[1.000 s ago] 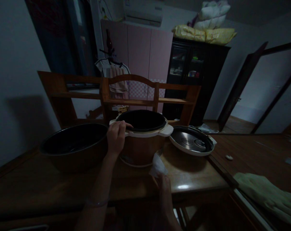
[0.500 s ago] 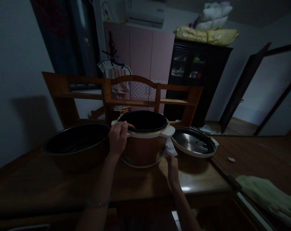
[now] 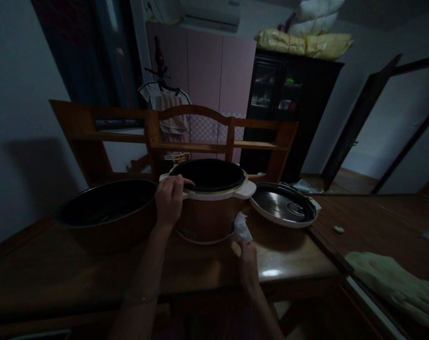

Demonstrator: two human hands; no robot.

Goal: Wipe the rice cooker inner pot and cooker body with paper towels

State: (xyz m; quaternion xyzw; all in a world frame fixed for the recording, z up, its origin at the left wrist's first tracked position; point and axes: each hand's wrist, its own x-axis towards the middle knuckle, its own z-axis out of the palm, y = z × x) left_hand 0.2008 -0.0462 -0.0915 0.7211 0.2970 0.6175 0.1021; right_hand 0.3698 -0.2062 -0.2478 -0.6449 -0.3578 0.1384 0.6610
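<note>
A rice cooker body (image 3: 207,219), brownish red with a white rim and side handles, stands lidless on the wooden table (image 3: 196,269). My left hand (image 3: 169,198) is closed on its left handle, the thumb or a finger reaching over the rim. In my right hand (image 3: 249,257) is a crumpled white tissue (image 3: 242,227), held against or close to the lower right side of the cooker. A large dark inner pot (image 3: 108,212) sits to the left. On the right lies the detached lid (image 3: 283,205), its metal underside facing up.
Behind the cooker runs a wooden shelf rail (image 3: 193,147) along the table's back. A brown surface (image 3: 370,226) adjoins on the right, with a small white object (image 3: 338,229) and a pale green cloth (image 3: 391,283) on it. Farther back stand a pink wardrobe (image 3: 203,71) and a dark cabinet (image 3: 313,104).
My right hand has moved down and left with the tissue along the cooker's side. My left hand stays on the handle. The view has shifted slightly.
</note>
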